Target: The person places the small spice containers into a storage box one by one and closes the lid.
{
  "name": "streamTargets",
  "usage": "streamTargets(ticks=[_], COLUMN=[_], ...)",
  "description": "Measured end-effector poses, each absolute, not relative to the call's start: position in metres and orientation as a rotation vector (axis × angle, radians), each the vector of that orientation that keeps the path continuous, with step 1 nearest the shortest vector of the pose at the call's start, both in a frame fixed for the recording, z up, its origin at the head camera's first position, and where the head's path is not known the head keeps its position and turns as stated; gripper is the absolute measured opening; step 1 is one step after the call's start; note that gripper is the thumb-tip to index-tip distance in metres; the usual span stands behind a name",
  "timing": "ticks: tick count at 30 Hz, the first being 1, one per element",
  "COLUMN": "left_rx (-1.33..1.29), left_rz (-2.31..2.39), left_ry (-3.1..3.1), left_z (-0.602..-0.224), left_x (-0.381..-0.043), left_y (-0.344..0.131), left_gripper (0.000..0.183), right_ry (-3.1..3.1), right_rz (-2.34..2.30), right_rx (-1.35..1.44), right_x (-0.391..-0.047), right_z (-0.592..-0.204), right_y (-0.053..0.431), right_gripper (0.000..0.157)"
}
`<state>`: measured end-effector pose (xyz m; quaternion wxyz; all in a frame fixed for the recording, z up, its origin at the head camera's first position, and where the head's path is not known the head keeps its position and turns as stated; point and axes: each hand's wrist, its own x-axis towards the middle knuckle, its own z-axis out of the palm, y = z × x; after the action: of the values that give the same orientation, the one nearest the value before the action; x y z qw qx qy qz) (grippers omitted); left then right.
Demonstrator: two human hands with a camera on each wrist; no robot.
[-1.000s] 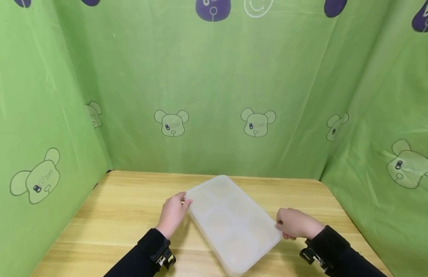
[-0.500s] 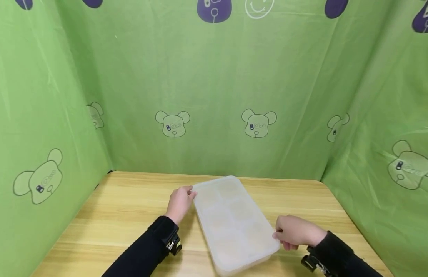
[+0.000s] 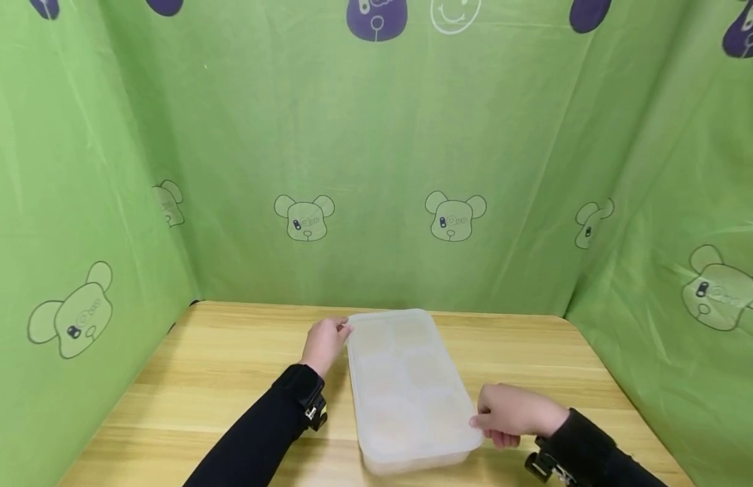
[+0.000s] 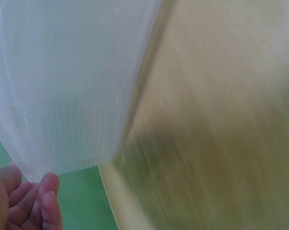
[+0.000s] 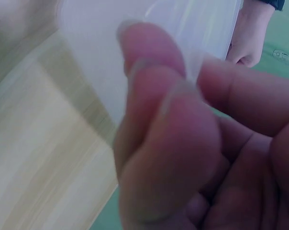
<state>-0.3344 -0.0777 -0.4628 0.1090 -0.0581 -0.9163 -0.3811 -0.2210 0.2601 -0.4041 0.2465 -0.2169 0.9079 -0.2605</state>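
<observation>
A translucent white plastic storage box [image 3: 413, 385] with a flat lid is seen from above in the head view, its long side running away from me at a slight slant. Pale squarish shapes show faintly through the lid. My left hand [image 3: 324, 343] pinches its far left corner between thumb and fingers. At the near right corner, my right hand [image 3: 515, 414] grips the edge with curled fingers. Close up in the left wrist view, the box [image 4: 77, 76] shows fine ribs near its held corner. Whether its base touches the table cannot be told.
The wooden table [image 3: 230, 392] extends on both sides of the box. Green cloth [image 3: 376, 135] with printed bear heads hangs behind the table and along its left and right sides.
The box has turned clockwise as seen from above. My left hand has moved away from me and to the right, while my right hand has come nearer and slightly left. Both keep their hold.
</observation>
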Motion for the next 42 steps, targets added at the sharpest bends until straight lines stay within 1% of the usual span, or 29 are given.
streamTargets(ticks=[11, 35, 42], left_rx=[-0.212, -0.255, -0.345], left_rz=[-1.067, -1.041, -1.047], left_ry=[-2.694, -2.716, -2.747], left_z=[-0.464, -0.465, -0.467], left_x=[-0.349, -0.355, -0.353], left_y=[-0.072, -0.072, -0.078], left_gripper=[0.028, 0.029, 0.033], right_ry=[2.447, 2.385, 2.386], right_rz=[-0.756, -0.855, -0.863], right_rx=[-0.642, -0.647, -0.645], right_x=[-0.213, -0.211, -0.211], right_z=[-0.405, -0.409, -0.41], right_y=[0.253, 0.249, 0.25], right_gripper=[0.035, 0.037, 0.036])
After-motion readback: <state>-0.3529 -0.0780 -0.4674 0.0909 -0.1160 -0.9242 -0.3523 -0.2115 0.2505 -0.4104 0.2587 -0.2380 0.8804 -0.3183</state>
